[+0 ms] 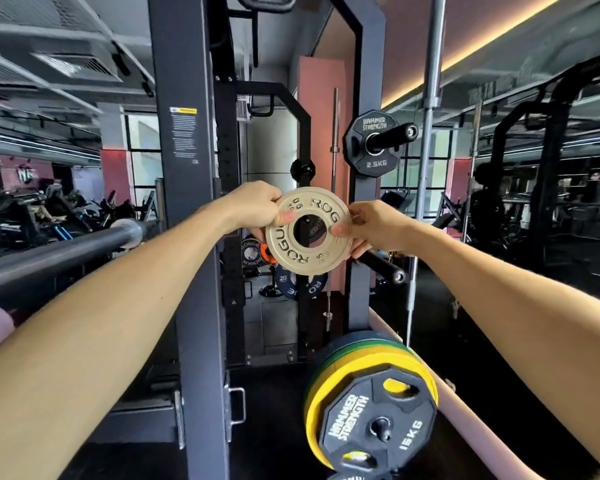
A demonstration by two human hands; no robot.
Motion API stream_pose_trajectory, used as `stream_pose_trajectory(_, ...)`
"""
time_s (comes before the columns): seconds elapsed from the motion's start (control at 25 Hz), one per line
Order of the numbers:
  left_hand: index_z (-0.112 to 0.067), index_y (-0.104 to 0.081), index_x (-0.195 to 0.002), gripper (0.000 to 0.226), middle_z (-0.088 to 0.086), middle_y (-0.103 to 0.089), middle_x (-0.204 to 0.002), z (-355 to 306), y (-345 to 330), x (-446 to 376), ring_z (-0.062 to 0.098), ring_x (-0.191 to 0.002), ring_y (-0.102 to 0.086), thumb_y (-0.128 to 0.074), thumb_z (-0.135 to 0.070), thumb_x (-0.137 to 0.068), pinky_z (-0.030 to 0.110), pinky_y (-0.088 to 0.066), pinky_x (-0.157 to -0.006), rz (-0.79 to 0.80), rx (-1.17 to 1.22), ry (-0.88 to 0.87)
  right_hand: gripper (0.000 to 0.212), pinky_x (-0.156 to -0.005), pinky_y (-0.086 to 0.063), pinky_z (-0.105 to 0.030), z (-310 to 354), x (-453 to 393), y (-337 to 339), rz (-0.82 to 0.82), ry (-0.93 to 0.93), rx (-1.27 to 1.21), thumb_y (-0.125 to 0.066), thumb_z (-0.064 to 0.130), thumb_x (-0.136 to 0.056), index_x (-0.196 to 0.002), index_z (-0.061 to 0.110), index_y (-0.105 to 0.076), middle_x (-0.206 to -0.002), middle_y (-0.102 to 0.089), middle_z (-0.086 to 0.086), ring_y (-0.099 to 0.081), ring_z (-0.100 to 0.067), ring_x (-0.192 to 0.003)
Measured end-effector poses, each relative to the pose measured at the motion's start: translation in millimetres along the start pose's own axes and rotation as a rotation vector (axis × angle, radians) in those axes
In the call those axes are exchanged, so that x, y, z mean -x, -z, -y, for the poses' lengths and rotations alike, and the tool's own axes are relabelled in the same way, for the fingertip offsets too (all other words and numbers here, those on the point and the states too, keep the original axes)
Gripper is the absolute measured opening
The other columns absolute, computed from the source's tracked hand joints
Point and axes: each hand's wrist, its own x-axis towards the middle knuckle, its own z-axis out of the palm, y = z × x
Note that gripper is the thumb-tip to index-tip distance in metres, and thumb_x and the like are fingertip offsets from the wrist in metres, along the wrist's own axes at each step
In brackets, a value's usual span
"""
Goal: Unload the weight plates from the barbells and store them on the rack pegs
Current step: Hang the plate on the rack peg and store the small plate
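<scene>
A small cream weight plate (pixel 308 249) marked ROGUE is held up at chest height in front of the dark rack. My left hand (pixel 257 206) pinches its left rim, thumb on the face near the hole. My right hand (pixel 371 226) grips its right rim, thumb at the hole's edge. Behind the plate to the right, an empty black rack peg (pixel 383 266) juts out. Higher up, another peg (pixel 395 133) carries a black 2.5 kg plate (pixel 374 161). The bare barbell sleeve (pixel 84 245) runs in from the left, ending beside the rack upright (pixel 187 202).
Low on the right, a peg holds a black 15 kg plate (pixel 378 427) in front of yellow and green plates (pixel 368 358). A dark plate marked 20 (pixel 284 282) and other plates sit lower behind the rack. Upright bars (pixel 430 98) stand at the right.
</scene>
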Motion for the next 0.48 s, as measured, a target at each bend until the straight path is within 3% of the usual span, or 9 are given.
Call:
stream_pose_trajectory(0.12,-0.008,-0.062,-0.102,0.017,0.01,-0.075,-0.088,-10,-23,-39,0.022,-0.073,-0.075,-0.065,-0.023,-0.094,0.038,-0.062,-0.07,0.004,0.026,-0.009,0.03,-0.063,-0.062,-0.03,-30,-14,26,-0.017,0.012,-0.019,-0.066,0.017,-0.09,-0.109,-0.005,-0.057,-0.096,-0.069,-0.021,-0.069,-0.025,-0.07)
stream_pose_trajectory(0.28,-0.007,-0.062,-0.105,0.017,0.01,-0.074,-0.089,-35,-56,-98,0.017,-0.068,-0.075,-0.063,-0.021,-0.096,0.033,-0.062,-0.065,-0.002,0.013,-0.025,0.018,-0.065,-0.062,-0.033,-76,-42,71,-0.016,0.021,0.005,-0.067,0.02,-0.09,-0.099,0.006,-0.059,-0.086,-0.071,-0.011,-0.071,-0.024,-0.069)
stream_pose_trajectory(0.48,-0.008,-0.062,-0.106,0.017,0.007,-0.074,-0.087,-71,-96,-151,0.015,-0.07,-0.074,-0.062,-0.022,-0.096,0.03,-0.061,-0.061,-0.008,0.018,-0.038,0.029,-0.063,-0.061,-0.03,-129,-58,126,-0.019,0.025,0.011,-0.069,0.025,-0.087,-0.105,0.004,-0.06,-0.084,-0.071,-0.007,-0.072,-0.02,-0.068)
